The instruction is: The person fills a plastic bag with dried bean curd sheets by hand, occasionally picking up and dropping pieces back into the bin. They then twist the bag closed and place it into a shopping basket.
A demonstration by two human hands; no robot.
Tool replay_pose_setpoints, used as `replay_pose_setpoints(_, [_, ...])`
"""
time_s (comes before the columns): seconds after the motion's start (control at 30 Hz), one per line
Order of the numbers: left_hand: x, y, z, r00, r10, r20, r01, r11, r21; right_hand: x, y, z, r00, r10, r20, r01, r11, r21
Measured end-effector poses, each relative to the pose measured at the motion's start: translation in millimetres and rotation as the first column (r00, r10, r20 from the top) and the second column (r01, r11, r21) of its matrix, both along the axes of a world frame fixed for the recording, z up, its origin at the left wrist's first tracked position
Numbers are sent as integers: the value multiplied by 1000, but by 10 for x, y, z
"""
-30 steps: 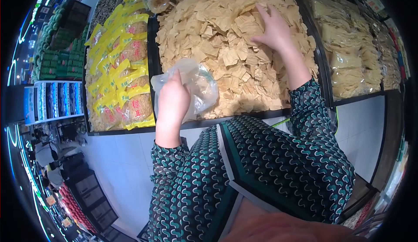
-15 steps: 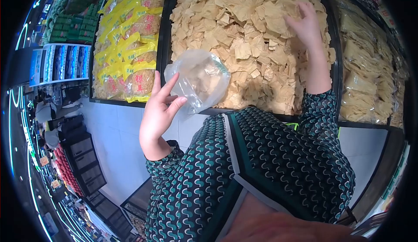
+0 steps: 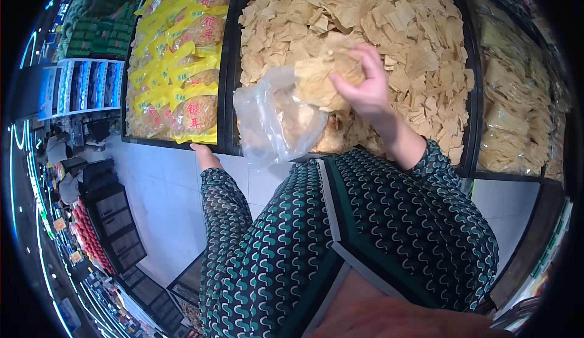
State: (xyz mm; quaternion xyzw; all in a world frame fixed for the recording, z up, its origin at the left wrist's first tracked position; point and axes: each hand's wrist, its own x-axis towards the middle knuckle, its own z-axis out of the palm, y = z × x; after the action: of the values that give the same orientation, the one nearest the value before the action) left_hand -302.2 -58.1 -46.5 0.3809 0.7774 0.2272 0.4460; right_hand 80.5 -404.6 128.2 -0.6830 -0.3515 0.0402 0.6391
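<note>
My right hand (image 3: 370,88) is closed on dried tofu skin pieces (image 3: 325,79), thin, tan and crinkled. They hang over the right side of the mouth of a clear plastic bag (image 3: 258,122). The bag rests at the front left of a wide bin full of loose dried tofu skin (image 3: 413,58), and pale pieces show through its film. Down at the front edge of the display, my left hand (image 3: 205,155) is beside the black rim under the yellow packets. Its fingers are mostly hidden there, so their pose does not show.
Yellow printed packets (image 3: 198,85) fill the bin on the left, past a black divider (image 3: 229,76). Clear-wrapped tan bundles (image 3: 508,94) lie in the bin on the right. Pale floor tiles (image 3: 152,180) run along the front; people are in the aisle farther left.
My right hand has come left and nearer from the far right of the bin, now carrying dried tofu skin. My left hand has left the bag's side and dropped to the display's front edge.
</note>
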Motion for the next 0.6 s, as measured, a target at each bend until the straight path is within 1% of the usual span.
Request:
replay_pose_setpoints(0.03, [72,-102,-53,974,17,228,-50,988,144,-131,35,-109,1000,-1,0,1,1000,-2])
replay_pose_setpoints(0.07, [329,-171,140,966,231,115,-245,960,134,-249,69,-216,998,56,-37,-57,997,-45])
replay_pose_setpoints(0.1, [476,-323,382,965,234,115,-248,960,130,-334,92,-272,991,113,-76,-119,989,-87])
replay_pose_setpoints(0.13, [601,-469,616,984,176,-22,-170,972,159,-393,105,-284,990,117,-77,-124,988,-91])
replay_pose_setpoints(0.17, [644,-525,709,981,114,-160,-85,980,178,-449,115,-293,982,149,-113,-165,974,-153])
replay_pose_setpoints(0.2, [623,-493,668,980,112,-163,-82,981,177,-490,134,-299,973,174,-153,-204,956,-211])
replay_pose_setpoints(0.23, [603,-444,614,967,184,-176,-145,966,214,-520,163,-300,973,168,-156,-199,957,-211])
replay_pose_setpoints(0.27, [587,-387,550,949,255,-186,-205,946,253,-542,191,-295,966,207,-153,-243,931,-274])
replay_pose_setpoints(0.3, [556,-351,485,951,247,-184,-197,947,253,-554,210,-290,958,245,-149,-282,898,-337])
replay_pose_setpoints(0.33, [507,-326,429,938,176,-297,-93,957,275,-569,234,-297,960,238,-147,-275,901,-337])
replay_pose_setpoints(0.37, [499,-313,420,907,110,-407,12,958,286,-585,262,-310,953,286,-97,-301,920,-251])
replay_pose_setpoints(0.4, [502,-286,409,937,176,-302,-72,942,327,-597,284,-310,943,330,-41,-332,929,-165])
replay_pose_setpoints(0.43, [502,-262,401,938,175,-301,-70,942,328,-617,289,-299,944,328,-40,-330,930,-164])
replay_pose_setpoints(0.5, [580,-269,530,968,141,-206,-75,952,298,-649,295,-270,912,404,72,-387,906,-171])
replay_pose_setpoints(0.53, [590,-250,606,969,138,-205,-73,952,298,-638,303,-289,913,401,73,-385,907,-171])
replay_pose_setpoints(0.57, [562,-205,675,556,-385,-737,468,877,-106,-620,312,-331,854,496,155,-467,863,-192])
replay_pose_setpoints(0.6, [560,-170,723,-252,-664,-704,537,509,-673,-600,324,-380,781,579,232,-538,814,-220])
